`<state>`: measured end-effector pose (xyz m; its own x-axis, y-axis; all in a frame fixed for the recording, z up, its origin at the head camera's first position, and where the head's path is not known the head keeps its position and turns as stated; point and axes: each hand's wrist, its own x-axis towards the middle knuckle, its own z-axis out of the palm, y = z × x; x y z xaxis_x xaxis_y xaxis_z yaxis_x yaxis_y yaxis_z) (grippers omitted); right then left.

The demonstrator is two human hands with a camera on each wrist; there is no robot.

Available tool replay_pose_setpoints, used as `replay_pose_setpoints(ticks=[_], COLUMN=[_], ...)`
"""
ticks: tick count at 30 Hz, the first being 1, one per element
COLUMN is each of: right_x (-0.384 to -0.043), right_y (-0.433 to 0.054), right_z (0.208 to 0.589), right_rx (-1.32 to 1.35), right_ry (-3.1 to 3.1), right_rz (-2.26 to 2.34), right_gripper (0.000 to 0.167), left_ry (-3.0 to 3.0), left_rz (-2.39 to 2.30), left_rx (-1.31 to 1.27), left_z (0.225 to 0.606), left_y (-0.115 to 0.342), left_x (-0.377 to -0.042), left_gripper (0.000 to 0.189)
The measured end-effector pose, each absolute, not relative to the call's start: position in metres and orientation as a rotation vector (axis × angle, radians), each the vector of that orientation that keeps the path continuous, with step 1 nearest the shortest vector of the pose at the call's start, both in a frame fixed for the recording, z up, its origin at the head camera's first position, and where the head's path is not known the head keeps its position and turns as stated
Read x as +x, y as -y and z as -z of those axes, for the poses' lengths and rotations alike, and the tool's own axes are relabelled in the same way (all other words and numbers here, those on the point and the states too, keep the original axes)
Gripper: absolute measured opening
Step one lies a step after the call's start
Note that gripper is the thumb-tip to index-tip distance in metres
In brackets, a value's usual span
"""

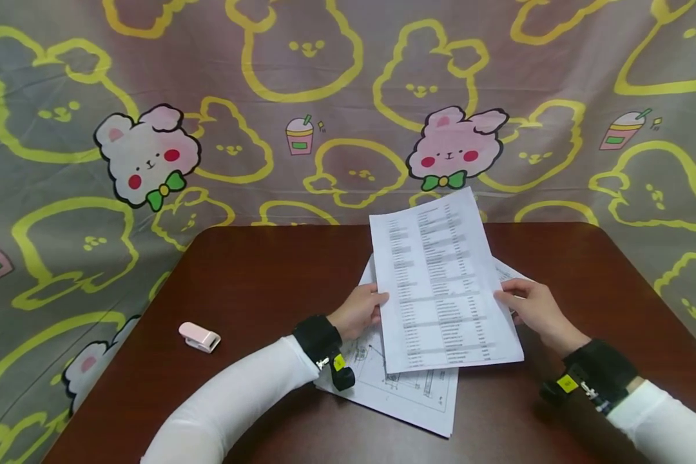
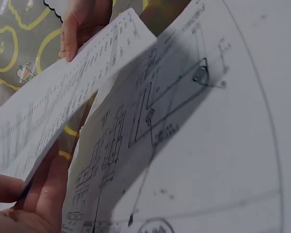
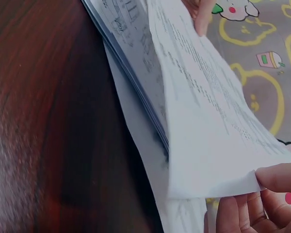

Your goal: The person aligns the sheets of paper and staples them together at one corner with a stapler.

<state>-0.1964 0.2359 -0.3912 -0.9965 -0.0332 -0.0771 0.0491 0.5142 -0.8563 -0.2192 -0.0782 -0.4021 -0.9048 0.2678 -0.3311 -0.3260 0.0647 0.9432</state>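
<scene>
Both hands hold up a printed sheet of paper (image 1: 441,290) covered in columns of text, tilted above the table. My left hand (image 1: 356,310) pinches its left edge between thumb and fingers. At the right edge, my right hand (image 1: 536,309) pinches it the same way, thumb on the printed face (image 3: 279,177). Beneath lies a stack of papers (image 1: 406,399) with line drawings on the top page, partly hidden by the held sheet. In the left wrist view the drawing page (image 2: 208,145) fills the right side.
A small pink and white stapler-like object (image 1: 200,337) lies on the dark brown table (image 1: 255,277), left of the papers. Behind the table hangs a patterned cloth (image 1: 348,116) with cartoon animals. Both wrists wear black bands with small cameras.
</scene>
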Motion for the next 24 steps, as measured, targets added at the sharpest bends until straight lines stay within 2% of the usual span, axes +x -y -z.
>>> replay_pose_setpoints(ticks=[13, 24], right_x=[-0.189, -0.178], right_y=[-0.216, -0.197], right_z=[0.406, 0.416], right_rx=[-0.06, -0.315], right_ry=[-2.545, -2.451], right_rz=[1.49, 1.389], right_gripper=[0.035, 0.021], left_ry=[-2.14, -2.233], left_rz=[-1.742, -1.605], left_rx=[0.096, 0.132], left_z=[0.399, 0.4], left_y=[0.113, 0.134], left_x=[-0.218, -0.225], left_gripper=[0.037, 0.03])
